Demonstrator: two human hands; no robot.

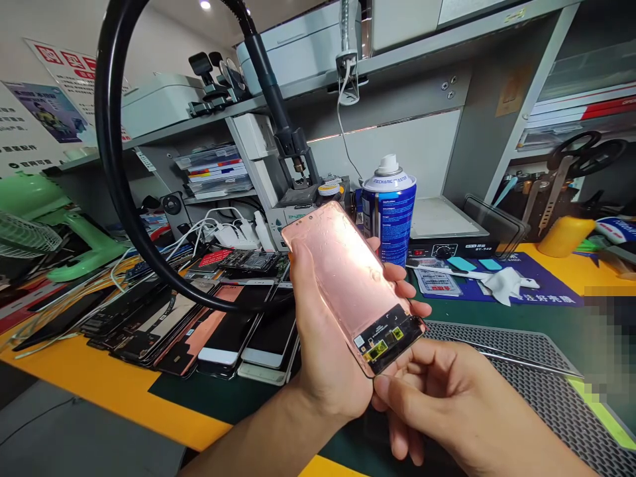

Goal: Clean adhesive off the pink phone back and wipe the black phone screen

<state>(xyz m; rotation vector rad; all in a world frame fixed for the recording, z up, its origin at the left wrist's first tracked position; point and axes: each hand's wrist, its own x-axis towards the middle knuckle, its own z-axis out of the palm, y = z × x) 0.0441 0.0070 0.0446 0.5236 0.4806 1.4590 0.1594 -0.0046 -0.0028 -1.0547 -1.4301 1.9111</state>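
My left hand (322, 344) is wrapped around a phone screen (342, 265), thumb along its left edge and fingertips showing past the right edge. The screen's copper-coloured back faces me, tilted, with a black strip and yellow-marked chips at its lower end. At that lower edge my right hand (437, 404) pinches the corner between thumb and bent fingers. Metal tweezers (527, 363) stretch over a grey perforated mat (517, 338) behind my right hand.
Several phones and screens (228, 331) lie in rows at left. A black flexible hose (112, 132) arches over them. Behind stand a blue spray can (390, 218) and a heating plate unit (447, 228). A green fan (74, 232) is far left; a yellow bottle (566, 236) lies right.
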